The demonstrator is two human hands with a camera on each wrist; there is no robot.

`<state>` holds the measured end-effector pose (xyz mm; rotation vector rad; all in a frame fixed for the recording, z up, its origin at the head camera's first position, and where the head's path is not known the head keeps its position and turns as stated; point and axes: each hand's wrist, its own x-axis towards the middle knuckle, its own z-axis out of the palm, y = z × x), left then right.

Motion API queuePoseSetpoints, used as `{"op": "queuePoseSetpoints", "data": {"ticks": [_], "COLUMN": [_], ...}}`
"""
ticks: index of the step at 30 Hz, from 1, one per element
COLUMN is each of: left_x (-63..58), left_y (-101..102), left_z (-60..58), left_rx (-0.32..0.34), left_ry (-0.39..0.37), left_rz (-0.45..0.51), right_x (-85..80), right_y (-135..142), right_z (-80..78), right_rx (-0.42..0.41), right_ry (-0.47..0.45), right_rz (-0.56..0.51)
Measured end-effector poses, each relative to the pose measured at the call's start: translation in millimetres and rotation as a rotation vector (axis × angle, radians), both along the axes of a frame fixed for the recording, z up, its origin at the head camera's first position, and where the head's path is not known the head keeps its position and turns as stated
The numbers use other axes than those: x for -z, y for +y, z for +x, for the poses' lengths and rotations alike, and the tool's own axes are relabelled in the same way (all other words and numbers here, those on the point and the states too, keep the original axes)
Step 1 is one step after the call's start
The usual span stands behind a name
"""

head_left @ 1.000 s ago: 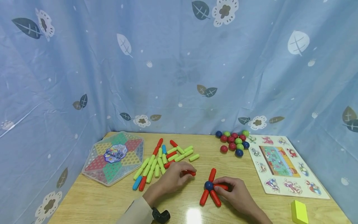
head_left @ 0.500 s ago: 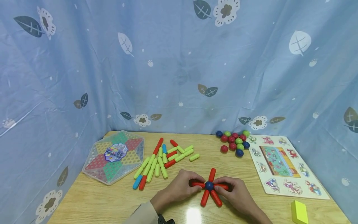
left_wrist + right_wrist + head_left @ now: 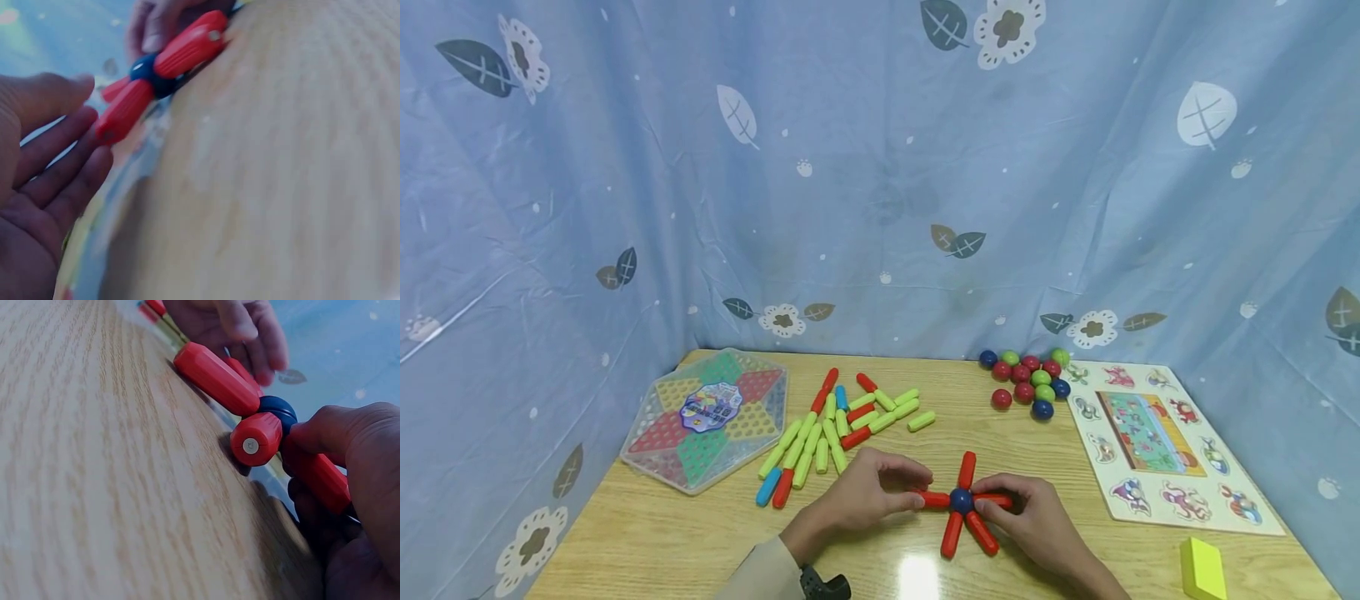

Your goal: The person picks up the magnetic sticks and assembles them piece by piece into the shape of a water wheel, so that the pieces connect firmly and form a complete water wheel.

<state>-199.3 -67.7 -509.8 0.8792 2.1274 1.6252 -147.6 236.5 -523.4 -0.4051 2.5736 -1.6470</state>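
Observation:
A dark blue ball (image 3: 961, 501) lies on the table with several red magnetic rods spread round it like a star. My right hand (image 3: 1033, 518) pinches the rod on the right (image 3: 995, 500) between thumb and fingers, close to the ball. Opposite it, the left rod (image 3: 936, 500) touches the ball. My left hand (image 3: 871, 495) is at that rod's outer end, thumb and fingers apart and loosely extended. In the right wrist view, one rod end (image 3: 250, 445) shows a small metal disc. The left wrist view has the left rod (image 3: 125, 112) beside the fingertips.
Several green, red and blue rods (image 3: 805, 446) lie at the left behind my left hand. A hexagonal game board (image 3: 647, 450) sits farther left. Coloured balls (image 3: 1023, 392) cluster at the back right, beside a picture puzzle board (image 3: 1217, 512). A yellow block (image 3: 1202, 568) lies front right.
My left hand brought a red rod rightward to the ball's left side, then let go and drew back slightly left. The right hand keeps its pinch on the right rod.

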Motion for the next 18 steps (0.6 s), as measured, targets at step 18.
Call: {"op": "queuePoseSetpoints", "data": {"ticks": [18], "left_x": [-12.9], "left_y": [11.5], "left_z": [-51.4], "left_rx": [-0.223], "left_ry": [0.222], "left_rz": [-0.108], "right_x": [-1.4], "right_y": [0.5], "right_z": [1.3], "right_rx": [-0.006], "right_ry": [0.028], "right_rz": [-0.018]}}
